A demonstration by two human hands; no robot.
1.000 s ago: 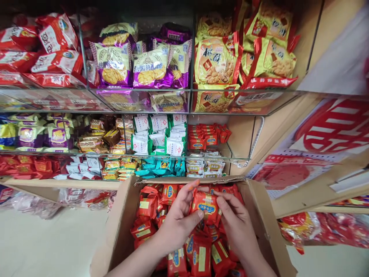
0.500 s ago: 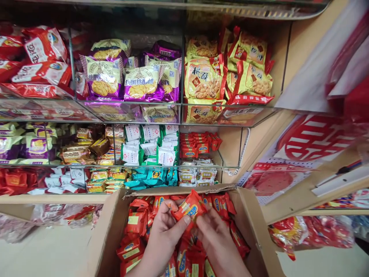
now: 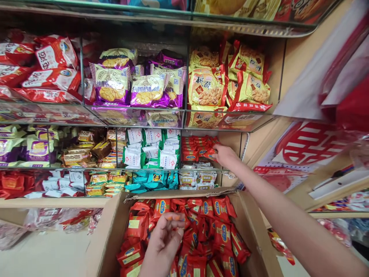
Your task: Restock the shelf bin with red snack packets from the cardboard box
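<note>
Right hand (image 3: pixel 226 156) moved from box (image 3: pixel 108 225) to shelf (image 3: pixel 233 139), now at a red packet (image 3: pixel 209 153) there, left hand (image 3: pixel 165 240) now alone over the box, yellow packets (image 3: pixel 225 7) newly visible up top

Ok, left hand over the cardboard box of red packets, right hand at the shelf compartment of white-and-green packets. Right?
Wrong compartment: the head view shows the right hand at the shelved red packets, just right of the white-and-green packets. The left hand is over the cardboard box of red packets, as you say.
</note>
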